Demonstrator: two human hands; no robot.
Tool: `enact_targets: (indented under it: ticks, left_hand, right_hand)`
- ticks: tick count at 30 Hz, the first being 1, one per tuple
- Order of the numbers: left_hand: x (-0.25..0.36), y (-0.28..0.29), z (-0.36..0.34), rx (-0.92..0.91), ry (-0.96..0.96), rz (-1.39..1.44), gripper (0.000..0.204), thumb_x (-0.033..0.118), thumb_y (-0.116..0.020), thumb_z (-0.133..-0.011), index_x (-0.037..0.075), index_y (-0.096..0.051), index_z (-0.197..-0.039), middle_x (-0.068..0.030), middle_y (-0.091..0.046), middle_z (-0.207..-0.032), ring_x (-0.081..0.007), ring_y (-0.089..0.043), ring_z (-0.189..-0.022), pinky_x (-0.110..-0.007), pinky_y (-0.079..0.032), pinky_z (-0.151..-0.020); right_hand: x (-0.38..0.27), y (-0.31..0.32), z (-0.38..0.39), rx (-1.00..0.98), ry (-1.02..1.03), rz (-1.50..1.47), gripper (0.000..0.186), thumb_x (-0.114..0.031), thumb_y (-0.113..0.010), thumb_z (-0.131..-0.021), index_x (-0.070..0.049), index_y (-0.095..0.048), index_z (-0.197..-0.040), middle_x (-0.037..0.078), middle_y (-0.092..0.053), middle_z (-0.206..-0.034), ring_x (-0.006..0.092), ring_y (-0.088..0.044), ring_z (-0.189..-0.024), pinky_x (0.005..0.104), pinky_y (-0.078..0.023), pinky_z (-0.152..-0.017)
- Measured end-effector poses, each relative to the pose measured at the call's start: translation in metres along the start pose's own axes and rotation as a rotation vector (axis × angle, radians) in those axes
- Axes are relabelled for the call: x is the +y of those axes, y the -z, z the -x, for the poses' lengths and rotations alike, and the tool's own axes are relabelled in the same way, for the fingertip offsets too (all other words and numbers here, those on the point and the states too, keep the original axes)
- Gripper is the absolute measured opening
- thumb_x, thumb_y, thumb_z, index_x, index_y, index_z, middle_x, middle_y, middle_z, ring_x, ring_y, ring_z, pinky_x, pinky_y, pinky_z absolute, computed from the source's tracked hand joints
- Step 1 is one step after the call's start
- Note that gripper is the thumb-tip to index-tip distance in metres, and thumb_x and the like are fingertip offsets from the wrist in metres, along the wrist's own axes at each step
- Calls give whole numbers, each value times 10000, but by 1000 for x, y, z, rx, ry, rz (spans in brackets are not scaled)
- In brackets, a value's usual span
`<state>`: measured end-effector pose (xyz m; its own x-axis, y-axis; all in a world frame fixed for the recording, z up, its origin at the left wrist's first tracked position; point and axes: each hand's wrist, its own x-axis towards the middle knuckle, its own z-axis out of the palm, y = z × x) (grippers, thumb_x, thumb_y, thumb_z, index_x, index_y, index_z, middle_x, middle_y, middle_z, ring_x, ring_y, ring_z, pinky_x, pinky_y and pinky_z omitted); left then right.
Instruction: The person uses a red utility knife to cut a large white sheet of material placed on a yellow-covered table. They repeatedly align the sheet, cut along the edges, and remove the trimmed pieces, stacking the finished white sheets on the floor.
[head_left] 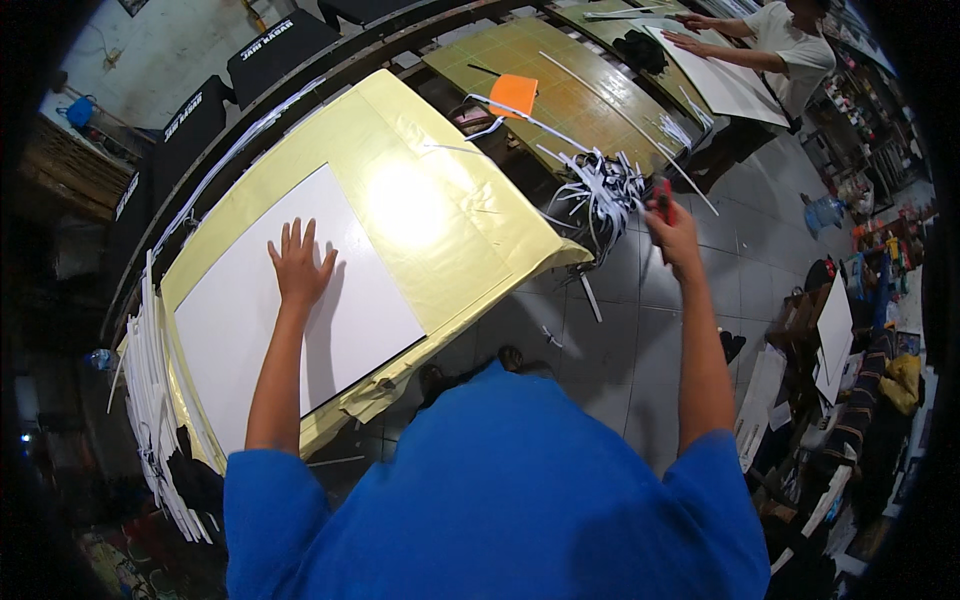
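Note:
A large white board (240, 290) lies on a table wrapped in shiny yellow sheeting (370, 130). My left hand (300, 268) rests flat on the board, fingers spread, with nothing in it. Out past the table's right corner, my right hand (677, 240) is closed around a red utility knife (661, 200); its front end is blurred. Just left of that hand hangs a tangled bunch of thin white and dark strips (603, 195). The hand appears over the tiled floor, apart from the board.
Behind stands a greenish cutting surface (570, 85) with long strips and an orange piece (514, 96). A co-worker (790, 45) handles another white board (715, 75) at far right. White strips (150, 400) hang at the table's left side. Cluttered shelves (870, 190) line the right.

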<state>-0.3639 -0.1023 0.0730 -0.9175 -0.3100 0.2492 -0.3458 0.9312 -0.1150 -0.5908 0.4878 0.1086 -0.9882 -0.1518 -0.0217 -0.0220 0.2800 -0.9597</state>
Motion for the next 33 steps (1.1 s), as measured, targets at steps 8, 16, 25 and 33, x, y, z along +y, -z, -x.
enact_targets:
  ticks: [8,16,25,33]
  left_hand:
    - [32,49,87,5,199,218,586,301,-707,-851,84,-534,-1367,-183,-384,-1533,-380,-296,-1450,-620,-195,-1154]
    - [15,38,150,-79,224,193,718,404,-721,-826,169,-471,-1457,-213,-282,-1578,-427,-237,-1459,-625,-172,-1156]
    - [6,20,144,-381,239,134,846,659,-531,-883,270,-239,-1576,-201,-135,-1634,-384,-76,-1516,-654,-41,-1160]
    - [9,13,145,-332,236,148,860,648,-543,-886,225,-246,-1573,-212,-131,-1629,-404,-91,-1508,-666,-66,-1154]
  right_hand:
    - [63,-42,-82,15,91,688,451,-324,-841,-690,-12,-622,-931,183,-676,-827,362,-663,-776,436,-505,-715]
    - [65,-27,-89,23,181,707,506,-394,-820,-760,-15,-654,-1051,128,-669,-813,240,-623,-729,376,-482,-674]
    - [44,14,-28,316,58,113,289,-314,-640,-964,-39,-581,-1029,22,-569,-749,97,-520,-559,273,-413,-509]
    - [8,-82,88,17,-78,-78,185,-187,-614,-985,-58,-584,-1114,16,-627,-859,60,-522,-626,202,-428,-537]
